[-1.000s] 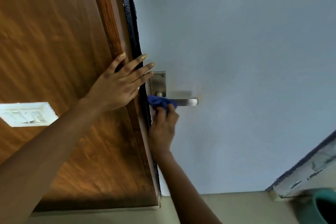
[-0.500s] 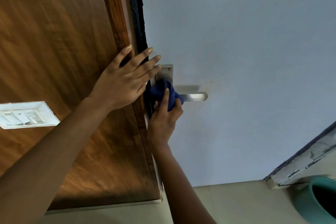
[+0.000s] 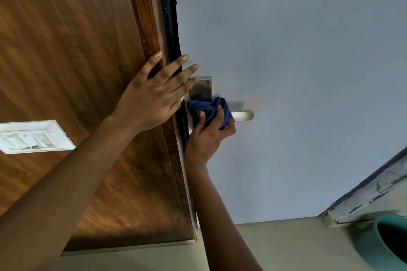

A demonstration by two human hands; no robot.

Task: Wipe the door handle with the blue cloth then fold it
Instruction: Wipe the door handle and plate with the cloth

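Note:
A metal door handle [image 3: 243, 115] with a square back plate [image 3: 202, 88] is fixed on a pale blue door [image 3: 297, 72]. My right hand [image 3: 209, 138] grips a bunched blue cloth [image 3: 209, 111] and presses it over the inner part of the lever, so only the lever's tip shows. My left hand [image 3: 154, 97] lies flat with spread fingers on the brown wooden frame [image 3: 141, 17], its fingertips reaching across the dark gap to the plate's top corner.
A white switch plate [image 3: 33, 136] sits on the wooden panel at the left. A teal round bin [image 3: 383, 242] stands at the bottom right beside a worn door frame edge [image 3: 370, 191]. Beige floor [image 3: 286, 246] lies below.
My right hand has slid the cloth from the spindle by the plate a little outward along the lever. My left hand has stayed on the frame; the view shifted slightly.

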